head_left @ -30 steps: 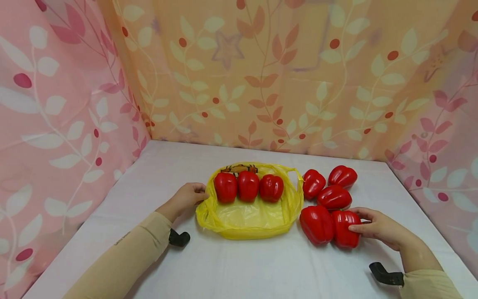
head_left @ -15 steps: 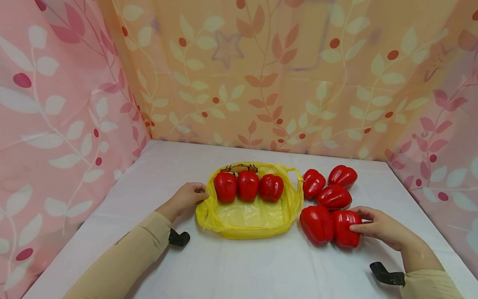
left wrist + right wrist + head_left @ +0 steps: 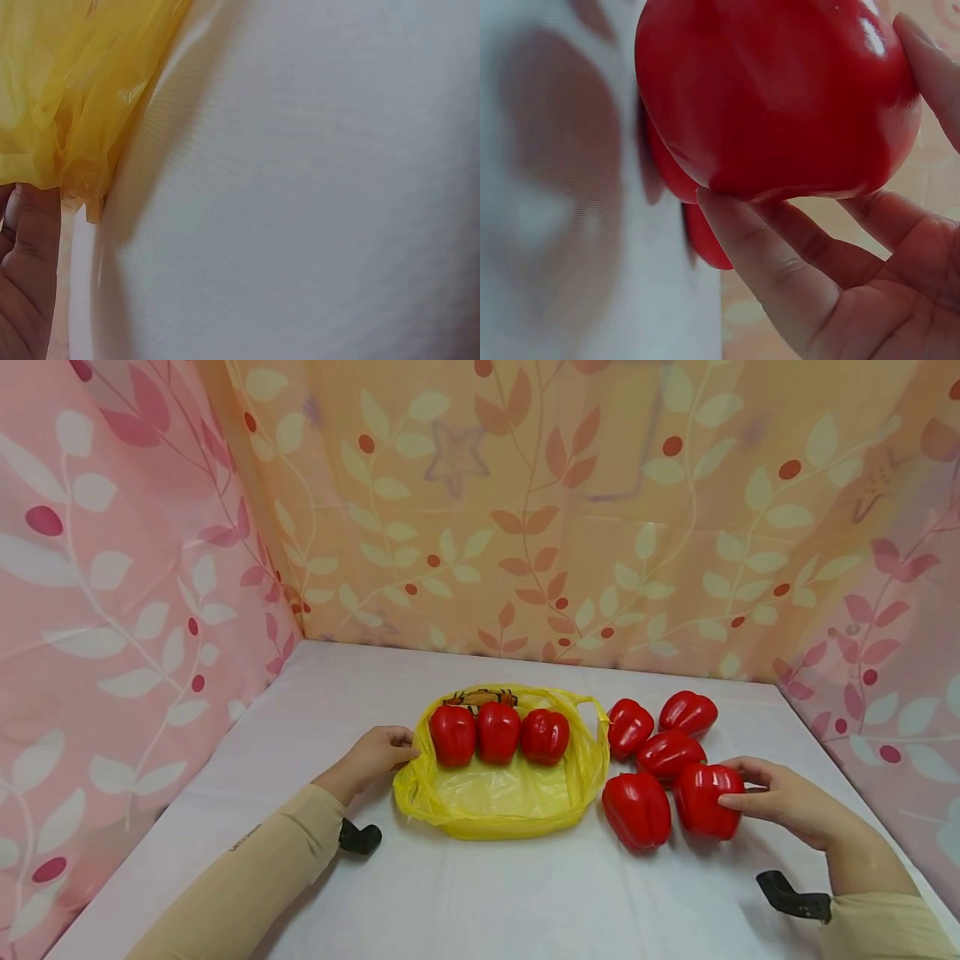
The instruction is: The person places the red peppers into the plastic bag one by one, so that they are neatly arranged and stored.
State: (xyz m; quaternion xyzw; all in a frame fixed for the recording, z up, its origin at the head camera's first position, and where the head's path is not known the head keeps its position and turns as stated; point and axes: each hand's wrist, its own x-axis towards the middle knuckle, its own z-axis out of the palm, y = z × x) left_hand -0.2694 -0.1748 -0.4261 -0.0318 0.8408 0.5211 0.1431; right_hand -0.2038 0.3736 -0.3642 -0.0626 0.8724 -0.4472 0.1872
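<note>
My right hand [image 3: 780, 802] holds a glossy red bell pepper [image 3: 707, 802] between thumb and fingers. In the right wrist view this bell pepper [image 3: 780, 97] hangs beside the white cloth, its shadow falling apart from it. On the other side, my left hand [image 3: 375, 762] pinches the left edge of a yellow plastic bag [image 3: 510, 828]. The left wrist view has the gathered bag edge [image 3: 82, 161] at the fingertips. The bag lies spread wide at its mouth. Inside, three red peppers [image 3: 498, 732] stand in a row along its far side.
Right of the bag, several more red peppers lie on the white cloth: one in front [image 3: 637, 812], one in the middle [image 3: 670, 755], others behind [image 3: 687, 714]. A bag handle loop [image 3: 602, 731] reaches against the nearest rear one. Patterned curtains [image 3: 525, 527] enclose the table.
My right hand has raised the bell pepper off the cloth and shifted it slightly right, away from the front pepper beside it. The left hand and bag have stayed put.
</note>
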